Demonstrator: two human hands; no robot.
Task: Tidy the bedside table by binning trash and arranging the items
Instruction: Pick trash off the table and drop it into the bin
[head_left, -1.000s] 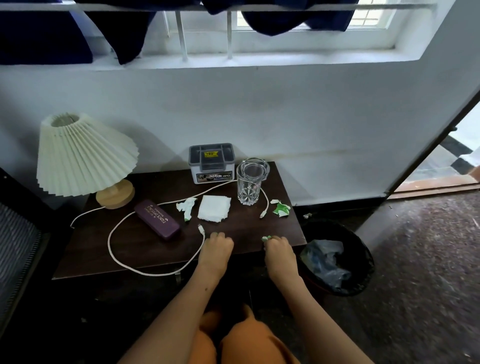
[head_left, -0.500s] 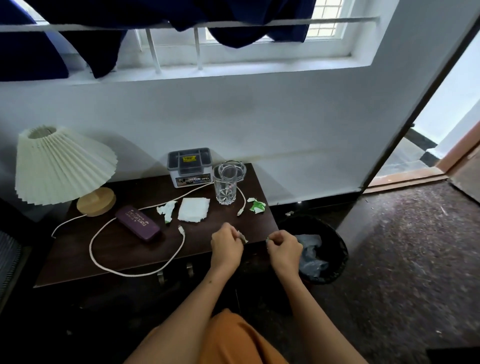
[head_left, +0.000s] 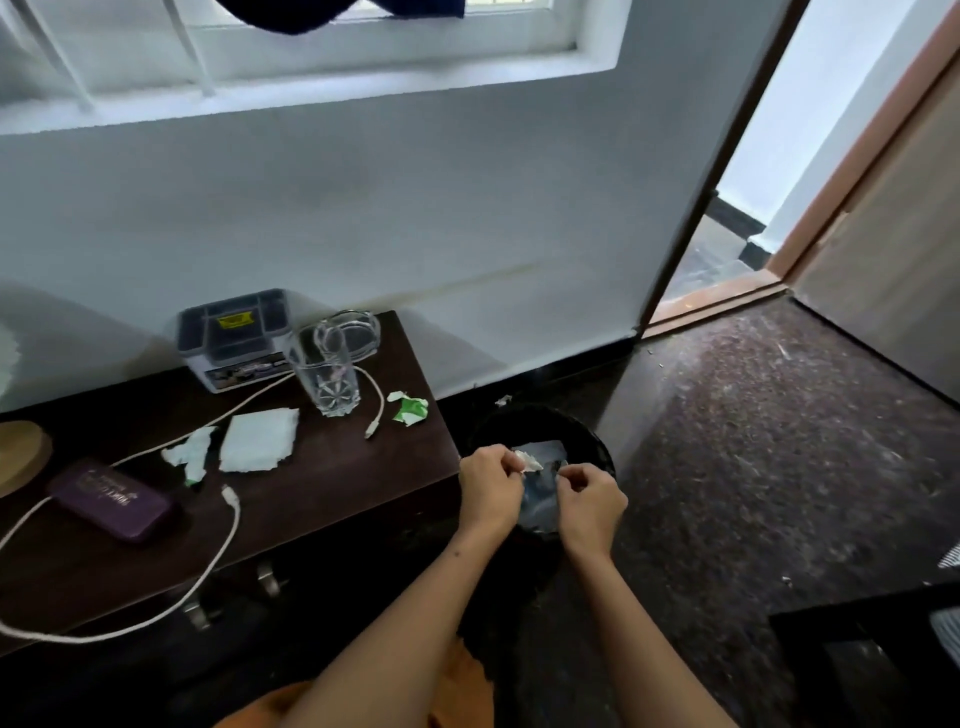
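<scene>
The left hand pinches a small crumpled scrap of whitish paper between thumb and fingertips, directly above the round black waste bin. The right hand, just beside it over the same bin, has its fingers curled closed; whether it holds anything cannot be told. Left of the bin stands the dark wooden bedside table. On it, nearest the bin, lies a crumpled green-and-white wrapper; farther from the bin are a clear drinking glass, a white charging cable, a folded white tissue, a torn white scrap, a purple rectangular case and a grey plastic box.
</scene>
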